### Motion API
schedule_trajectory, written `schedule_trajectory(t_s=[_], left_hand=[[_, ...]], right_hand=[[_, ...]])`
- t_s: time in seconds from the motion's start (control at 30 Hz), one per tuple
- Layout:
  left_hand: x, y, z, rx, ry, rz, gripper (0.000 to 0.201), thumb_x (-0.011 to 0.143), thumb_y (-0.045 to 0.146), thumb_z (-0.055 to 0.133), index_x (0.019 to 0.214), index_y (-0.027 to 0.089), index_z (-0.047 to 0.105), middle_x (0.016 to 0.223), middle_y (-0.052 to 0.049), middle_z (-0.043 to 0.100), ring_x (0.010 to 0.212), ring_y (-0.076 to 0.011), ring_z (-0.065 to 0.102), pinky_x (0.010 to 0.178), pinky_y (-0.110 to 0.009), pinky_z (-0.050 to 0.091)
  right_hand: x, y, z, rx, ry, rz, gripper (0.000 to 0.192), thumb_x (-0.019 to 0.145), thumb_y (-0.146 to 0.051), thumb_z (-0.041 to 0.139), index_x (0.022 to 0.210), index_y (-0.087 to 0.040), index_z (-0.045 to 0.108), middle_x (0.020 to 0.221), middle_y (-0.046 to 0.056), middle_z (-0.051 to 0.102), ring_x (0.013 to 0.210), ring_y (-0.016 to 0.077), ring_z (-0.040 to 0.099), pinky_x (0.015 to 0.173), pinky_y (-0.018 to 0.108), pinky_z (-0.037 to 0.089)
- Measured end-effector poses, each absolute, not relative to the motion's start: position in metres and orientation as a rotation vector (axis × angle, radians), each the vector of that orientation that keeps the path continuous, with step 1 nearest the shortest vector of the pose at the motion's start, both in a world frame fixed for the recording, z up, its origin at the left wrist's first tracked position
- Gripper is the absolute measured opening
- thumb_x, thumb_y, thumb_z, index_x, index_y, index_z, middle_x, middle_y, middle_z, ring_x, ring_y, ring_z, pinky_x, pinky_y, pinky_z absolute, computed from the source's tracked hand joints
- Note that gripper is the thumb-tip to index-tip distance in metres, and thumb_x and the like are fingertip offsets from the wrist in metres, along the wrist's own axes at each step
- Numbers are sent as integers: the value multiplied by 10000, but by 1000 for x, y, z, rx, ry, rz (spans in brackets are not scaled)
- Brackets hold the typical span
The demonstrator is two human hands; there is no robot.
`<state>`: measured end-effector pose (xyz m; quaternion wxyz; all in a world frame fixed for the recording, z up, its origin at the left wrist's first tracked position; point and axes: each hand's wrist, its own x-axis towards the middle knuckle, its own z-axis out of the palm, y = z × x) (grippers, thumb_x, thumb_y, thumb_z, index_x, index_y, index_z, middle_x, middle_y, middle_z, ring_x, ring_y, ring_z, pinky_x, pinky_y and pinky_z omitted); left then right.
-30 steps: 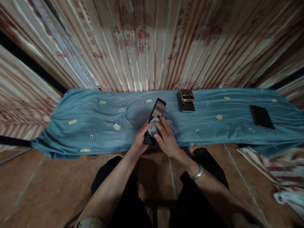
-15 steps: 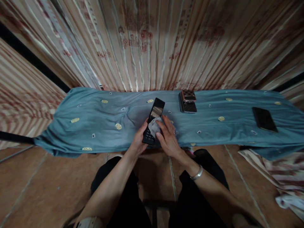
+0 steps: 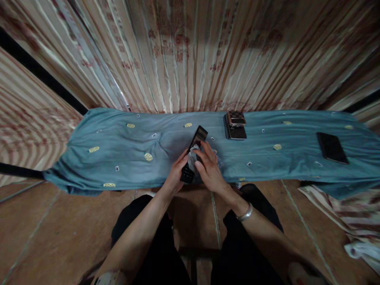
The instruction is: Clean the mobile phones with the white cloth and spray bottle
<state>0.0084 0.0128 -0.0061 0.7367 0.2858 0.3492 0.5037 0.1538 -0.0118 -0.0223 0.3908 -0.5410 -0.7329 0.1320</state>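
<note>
A black flip phone, unfolded with its keypad and screen facing up, lies tilted in my left hand. The fingers of that hand wrap round its left side, with the thumb along the edge. My right hand presses a crumpled grey cloth onto the middle of the phone, around the hinge. The cloth and my right fingers cover part of the keypad and the lower screen. Both hands are over the front edge of the blue cloth-covered table.
A small stack of phones with a checkered one on top stands at the back, right of centre. A dark flat tablet or phone lies further right. Behind the table hangs a patterned curtain.
The phone has turned, its screen tipping to the right and showing less. My left thumb has moved up along its edge, and the cloth is more bunched under my right fingers.
</note>
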Motion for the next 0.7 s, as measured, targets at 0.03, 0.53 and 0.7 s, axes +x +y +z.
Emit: schedule_trajectory(t_s=[0.03,0.53,0.7], left_hand=[[7,13,-5,626,768,1114,437,741,344,788,1142,178,735,1288,-79,704,1340,-286,537,1171,-404,348],[7,10,-5,613,793,1103,483,711,365,808,1147,170,735,1263,-84,714,1327,-289,545,1166,-403,336],[2,13,0,608,788,1161,497,691,392,817,1126,163,742,1203,-91,738,1284,-291,579,1139,-397,371]], right_hand=[[155,-12,-24,-1383,-1843,349,456,1028,-457,324,1373,-241,529,1616,107,328,1538,259,201,1213,555,229],[148,-9,-17,-1311,-1844,392,482,1030,-475,318,1372,-216,538,1607,123,343,1529,261,228,1221,536,236],[149,-3,-16,-1330,-1842,366,466,1030,-474,318,1342,-227,560,1606,111,345,1529,263,228,1224,532,233]])
